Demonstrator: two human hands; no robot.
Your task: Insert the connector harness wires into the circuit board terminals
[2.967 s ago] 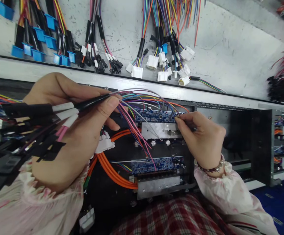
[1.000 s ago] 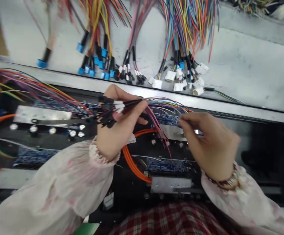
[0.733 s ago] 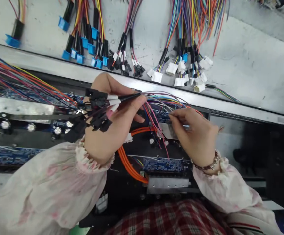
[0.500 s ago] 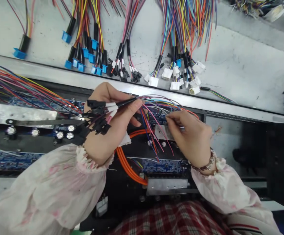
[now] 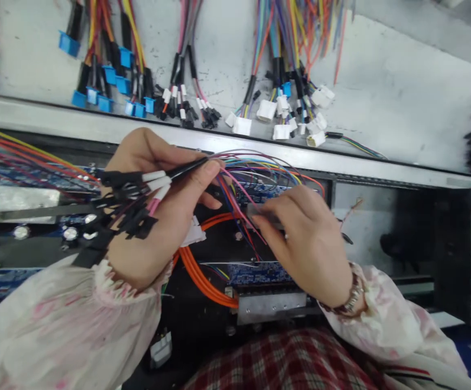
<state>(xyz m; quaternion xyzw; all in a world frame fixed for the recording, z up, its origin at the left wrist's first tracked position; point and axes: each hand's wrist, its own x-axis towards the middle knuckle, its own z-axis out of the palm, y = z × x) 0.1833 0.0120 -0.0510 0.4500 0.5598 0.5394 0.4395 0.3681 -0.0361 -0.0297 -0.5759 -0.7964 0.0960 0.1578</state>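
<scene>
This looks like an electronics assembly workshop. Wire harnesses (image 5: 276, 69) ending in blue and white connectors (image 5: 242, 126) lie grouped on a scuffed grey worktop (image 5: 385, 97); below it, blue circuit boards (image 5: 255, 272) sit in a black chassis (image 5: 202, 325).

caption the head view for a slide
Left hand holding a black-sleeved wire bundle, right hand close by its pink wires.

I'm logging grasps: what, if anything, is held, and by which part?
The left grip holds a wire bundle near the end of its black sleeve. The right grip is at a pink wire; whether it pinches it cannot be told.
</scene>
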